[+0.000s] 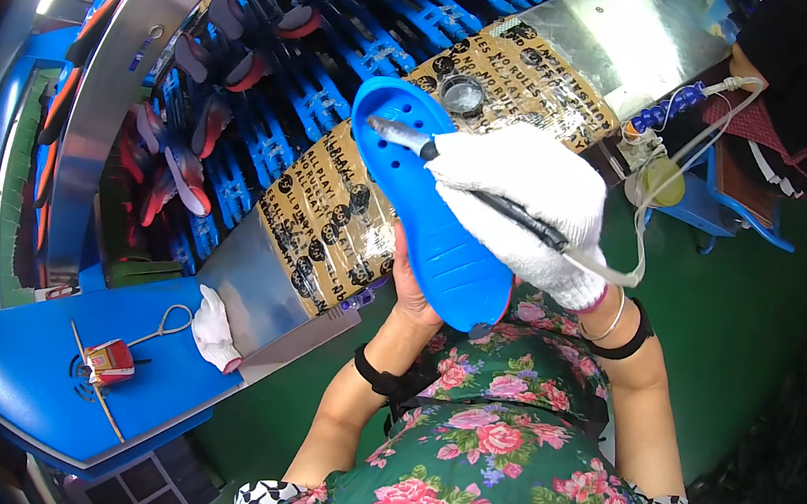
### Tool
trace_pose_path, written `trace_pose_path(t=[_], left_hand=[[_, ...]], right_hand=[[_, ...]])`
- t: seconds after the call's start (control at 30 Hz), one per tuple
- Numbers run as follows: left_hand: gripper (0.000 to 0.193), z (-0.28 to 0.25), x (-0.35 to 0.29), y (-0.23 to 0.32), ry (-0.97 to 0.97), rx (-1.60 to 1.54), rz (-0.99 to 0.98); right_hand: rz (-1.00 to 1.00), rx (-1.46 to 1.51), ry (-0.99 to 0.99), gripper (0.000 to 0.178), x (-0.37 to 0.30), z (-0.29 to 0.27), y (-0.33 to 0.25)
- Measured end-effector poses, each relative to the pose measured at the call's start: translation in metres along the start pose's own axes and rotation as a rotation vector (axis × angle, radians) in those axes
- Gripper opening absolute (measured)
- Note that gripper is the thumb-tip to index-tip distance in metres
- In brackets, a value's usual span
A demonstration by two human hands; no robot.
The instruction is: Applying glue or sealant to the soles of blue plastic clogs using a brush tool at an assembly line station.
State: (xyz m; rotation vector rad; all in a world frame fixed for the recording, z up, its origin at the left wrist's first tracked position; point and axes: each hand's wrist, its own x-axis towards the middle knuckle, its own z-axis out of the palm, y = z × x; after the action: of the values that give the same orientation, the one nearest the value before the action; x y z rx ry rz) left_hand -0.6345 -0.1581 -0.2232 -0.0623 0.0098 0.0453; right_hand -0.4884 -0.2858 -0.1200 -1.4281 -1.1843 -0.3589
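Note:
A bright blue shoe sole (458, 259) with small round holes near its far end is tilted in front of me. My left hand (408, 281), bare, grips its left edge from beneath, with most of the fingers hidden behind it. My right hand (537, 193) wears a white knit glove and is closed round a brush (519, 216) with a dark handle. The flat brush tip (394, 133) lies over the holed part of the sole; whether it touches cannot be made out. From the handle's back end runs a clear tube (643, 221).
A clear round dish (462, 95) sits on the taped brown work surface (326, 222). Behind it, a blue rack (326, 106) carries several shoe parts. On the blue table (29, 347) lie a white glove (213, 329) and a red box (111, 362). A yellowish cup (664, 181) stands right.

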Motion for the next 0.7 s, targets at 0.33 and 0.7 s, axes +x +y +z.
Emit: trace_pose_path(t=[0.33,0.7], left_hand=[[0.089,-0.011,-0.007,0.001,0.368,0.632,0.068],[0.101,0.008,0.027,-0.002,0.115,0.756,0.118]], right_hand=[[-0.104,-0.076,-0.084,0.033,-0.010,0.013,-0.022],[0.137,0.114,0.115,0.022,-0.031,0.026,-0.025]])
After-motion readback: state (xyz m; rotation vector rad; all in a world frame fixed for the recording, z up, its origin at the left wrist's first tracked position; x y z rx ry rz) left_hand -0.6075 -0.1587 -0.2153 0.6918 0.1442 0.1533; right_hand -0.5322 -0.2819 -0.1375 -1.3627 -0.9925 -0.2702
